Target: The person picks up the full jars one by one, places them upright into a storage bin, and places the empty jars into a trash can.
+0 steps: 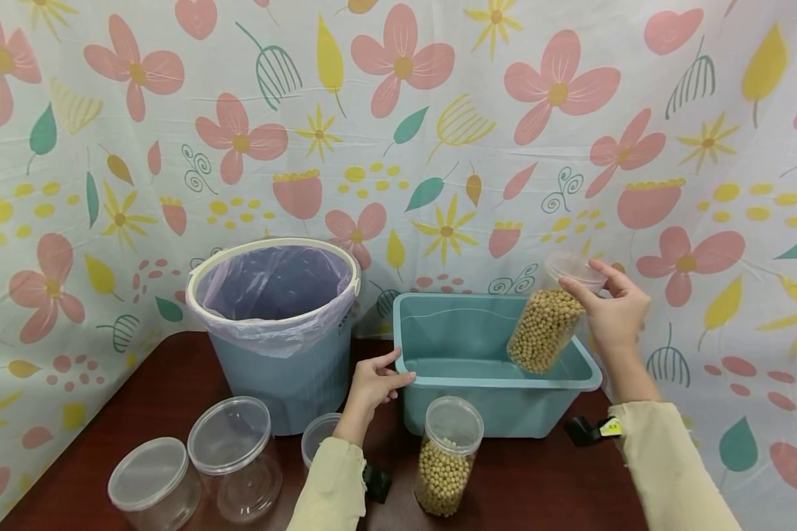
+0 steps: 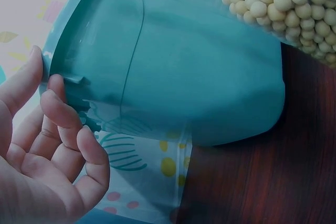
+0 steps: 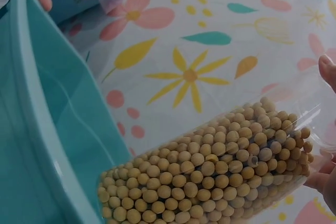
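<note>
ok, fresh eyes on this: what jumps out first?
The tilted jar of beans, held near its top by the right hand at the right end of the teal bin. Then the big blue bucket with its plastic liner, left of that bin, and the flower-patterned sheet filling the background.

Bin on worktop, left of tub; cloth behind both. Before bin, left to right: left jar, middle jar, right jar, last partly behind left sleeve. Before tub: front jar. Left hand at tub's front left corner. Right hand with held jar, lower end over tub's right part.
</note>
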Demonstrator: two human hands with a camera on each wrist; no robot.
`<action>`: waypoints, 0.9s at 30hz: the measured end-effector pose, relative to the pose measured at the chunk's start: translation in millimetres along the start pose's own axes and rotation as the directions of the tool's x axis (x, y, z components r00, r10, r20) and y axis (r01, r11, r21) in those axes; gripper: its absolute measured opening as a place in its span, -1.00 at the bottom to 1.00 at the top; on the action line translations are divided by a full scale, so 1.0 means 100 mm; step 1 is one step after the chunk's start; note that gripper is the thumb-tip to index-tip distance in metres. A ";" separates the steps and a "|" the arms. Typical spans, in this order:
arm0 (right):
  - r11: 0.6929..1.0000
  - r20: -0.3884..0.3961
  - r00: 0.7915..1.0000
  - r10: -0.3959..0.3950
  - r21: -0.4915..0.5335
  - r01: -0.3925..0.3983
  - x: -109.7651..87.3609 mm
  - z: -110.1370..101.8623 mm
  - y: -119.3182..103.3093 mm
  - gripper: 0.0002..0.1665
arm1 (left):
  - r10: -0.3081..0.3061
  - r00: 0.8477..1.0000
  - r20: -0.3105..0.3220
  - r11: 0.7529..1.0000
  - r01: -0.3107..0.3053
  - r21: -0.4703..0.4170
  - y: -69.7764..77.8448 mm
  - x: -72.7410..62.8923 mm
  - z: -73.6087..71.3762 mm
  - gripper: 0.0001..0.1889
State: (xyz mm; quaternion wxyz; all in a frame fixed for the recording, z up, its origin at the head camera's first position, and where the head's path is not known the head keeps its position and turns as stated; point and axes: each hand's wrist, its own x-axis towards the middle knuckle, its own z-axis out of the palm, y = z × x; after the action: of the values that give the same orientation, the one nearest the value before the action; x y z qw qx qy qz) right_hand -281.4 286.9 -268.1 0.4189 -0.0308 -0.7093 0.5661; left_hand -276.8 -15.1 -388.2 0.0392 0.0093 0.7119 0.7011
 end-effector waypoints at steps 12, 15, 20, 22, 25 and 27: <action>0.988 0.010 0.989 -0.144 0.057 0.144 0.32 0.03 1.24 -0.37 | 0.007 1.000 0.005 1.000 -0.007 -0.009 -0.01 0.00 0.00 -0.40; 0.987 0.025 0.989 -0.144 0.075 0.142 0.31 0.04 1.40 -0.37 | 0.006 1.000 0.003 1.000 -0.006 -0.009 -0.01 0.00 0.00 -0.41; 0.990 0.076 0.988 -0.138 0.015 0.137 -0.12 0.07 0.73 -0.41 | 0.007 1.000 0.005 1.000 -0.007 -0.005 -0.01 0.01 -0.01 -0.40; 0.990 0.096 0.986 -0.139 0.039 0.135 -0.23 0.07 0.57 -0.43 | 0.007 1.000 0.005 1.000 -0.006 -0.006 -0.01 0.01 -0.01 -0.40; 0.995 0.121 0.988 -0.096 0.034 0.093 -0.30 0.07 0.50 -0.42 | 0.008 1.000 0.004 1.000 -0.008 -0.010 -0.01 0.01 -0.01 -0.40; 0.998 0.124 0.990 -0.063 -0.008 0.064 -0.31 0.07 0.52 -0.41 | 0.009 1.000 0.003 1.000 -0.009 -0.013 -0.01 0.01 -0.01 -0.41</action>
State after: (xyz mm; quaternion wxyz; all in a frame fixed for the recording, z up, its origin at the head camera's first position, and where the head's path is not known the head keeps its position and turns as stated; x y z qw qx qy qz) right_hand -288.0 283.5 -328.6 0.3917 0.0244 -0.7378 0.5492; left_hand -277.3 -15.9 -389.6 0.0372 0.0136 0.7072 0.7059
